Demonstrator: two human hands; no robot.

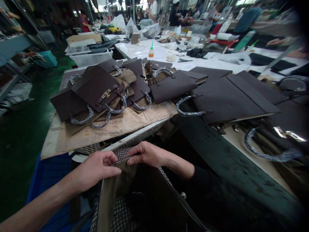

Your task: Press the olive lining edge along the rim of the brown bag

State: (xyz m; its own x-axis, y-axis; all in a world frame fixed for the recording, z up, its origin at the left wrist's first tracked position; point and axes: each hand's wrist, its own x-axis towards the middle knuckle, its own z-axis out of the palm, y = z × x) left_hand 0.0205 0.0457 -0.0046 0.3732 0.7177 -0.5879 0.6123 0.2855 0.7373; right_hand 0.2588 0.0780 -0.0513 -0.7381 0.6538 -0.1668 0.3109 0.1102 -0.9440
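An open handbag (106, 196) is close in front of me, with checked fabric and a brown inner side; its lower part is lost in shadow. My right hand (147, 155) pinches the bag's far top edge between thumb and fingers. At the left end of that same edge is my left hand (96, 169), its fingers curled over the rim and its thumb stretched along the inner side. Beyond both hands, dark brown handbags (96, 85) with plastic-wrapped handles are piled on a paper-covered table (149, 117).
A white perforated basket (142, 130) sits under the table edge, and a blue crate (53, 180) is low at left. More dark bags (231, 96) lie at right. A glue bottle (151, 52) stands on the white worktable behind. Other people work farther back.
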